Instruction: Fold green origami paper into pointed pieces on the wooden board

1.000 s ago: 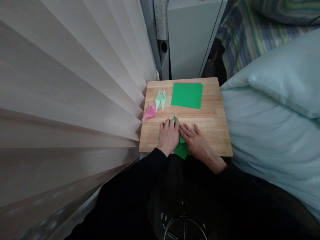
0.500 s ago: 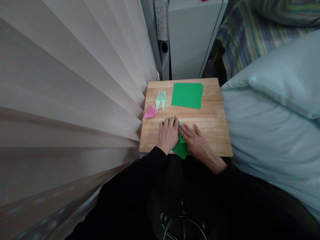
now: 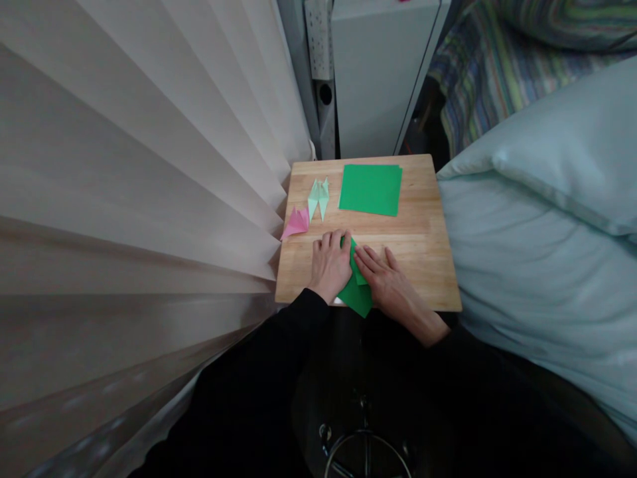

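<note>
A partly folded sheet of green origami paper (image 3: pixel 354 297) lies at the near edge of the small wooden table (image 3: pixel 418 245), one corner jutting past that edge. My left hand (image 3: pixel 330 263) bends its fingers over the paper's left side, holding it down; the fingertips are partly hidden. From the right, my right hand (image 3: pixel 385 277) lies flat with fingers stretched out, their tips on the folded edge. Beyond the hands are a pink folded paper piece (image 3: pixel 297 222), a pale green folded paper piece (image 3: pixel 318 197) with narrow points, and a stack of green paper (image 3: pixel 371 190).
A pleated curtain (image 3: pixel 199 166) hangs along the table's left side. Pale blue bedding (image 3: pixel 527 199) borders the right. Behind the table stands a light grey cabinet (image 3: pixel 381 79). Below the near edge, a chair base with a metal ring (image 3: pixel 365 433) shows in the dark.
My left hand has shifted slightly left, and more of the green paper shows between the hands. The right hand stays flat on the fold. The whole view has moved a little.
</note>
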The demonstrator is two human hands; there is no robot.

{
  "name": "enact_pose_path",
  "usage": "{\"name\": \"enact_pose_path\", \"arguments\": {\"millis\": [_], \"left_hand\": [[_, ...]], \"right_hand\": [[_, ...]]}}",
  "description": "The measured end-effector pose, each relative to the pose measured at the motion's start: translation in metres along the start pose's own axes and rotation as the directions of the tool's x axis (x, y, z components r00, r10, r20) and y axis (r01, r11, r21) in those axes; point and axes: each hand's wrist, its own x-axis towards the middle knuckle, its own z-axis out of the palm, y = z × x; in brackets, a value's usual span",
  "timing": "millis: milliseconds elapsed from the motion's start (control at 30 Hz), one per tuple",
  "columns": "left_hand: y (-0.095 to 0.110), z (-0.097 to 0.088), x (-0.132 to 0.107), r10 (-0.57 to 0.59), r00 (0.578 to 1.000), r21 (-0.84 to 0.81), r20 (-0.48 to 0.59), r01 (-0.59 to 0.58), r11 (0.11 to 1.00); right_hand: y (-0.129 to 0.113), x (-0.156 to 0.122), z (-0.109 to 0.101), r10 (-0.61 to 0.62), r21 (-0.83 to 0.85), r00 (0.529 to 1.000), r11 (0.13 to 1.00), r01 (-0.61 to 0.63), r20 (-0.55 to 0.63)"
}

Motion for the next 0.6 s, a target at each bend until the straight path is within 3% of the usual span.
{"name": "enact_pose_path", "arguments": {"millis": [400,600], "left_hand": [[-0.005,-0.009,-0.006,0.018,0.999,-0.031,-0.034,-0.019,0.999],[-0.011,-0.012,-0.014,0.102,0.993,-0.145,0.052,-0.093,0.985]], "right_hand": [[0.001,0.0,0.001,0.0,-0.007,1.0,1.0,0.0,-0.005],[0.002,0.0,-0.001,-0.004,0.007,1.0,1.0,0.004,-0.001]]}}
